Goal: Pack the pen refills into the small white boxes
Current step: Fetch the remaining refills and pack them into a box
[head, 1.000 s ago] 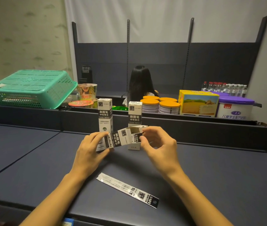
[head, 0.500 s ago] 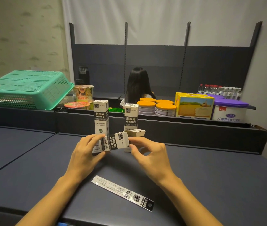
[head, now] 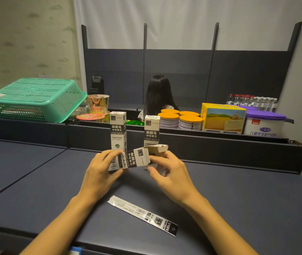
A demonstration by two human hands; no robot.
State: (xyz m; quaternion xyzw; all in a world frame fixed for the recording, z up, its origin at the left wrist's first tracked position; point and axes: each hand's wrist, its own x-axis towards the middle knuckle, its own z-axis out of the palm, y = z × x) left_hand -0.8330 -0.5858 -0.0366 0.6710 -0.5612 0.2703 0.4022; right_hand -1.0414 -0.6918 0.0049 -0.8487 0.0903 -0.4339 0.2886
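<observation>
The left hand (head: 101, 173) is curled round the lower end of a small white box (head: 131, 160) held on its side above the tabletop (head: 238, 199), and the right hand (head: 166, 173) pinches at the box's open end, where the flap (head: 158, 148) stands up. The pen refill pack (head: 142, 215) lies flat on the tabletop, just nearer the person than both hands and between the forearms, not yet in any box. The thin card flap could crease or tear if the right hand's fingers pull it too hard, and a tight squeeze from the left hand might flatten the mouth so the pack jams on entry. Two more boxes (head: 117, 131) stand upright just beyond the hands; a careless swing could topple them. Compared with half a second ago, the held box looks tilted a little more and the flap opened wider.
</observation>
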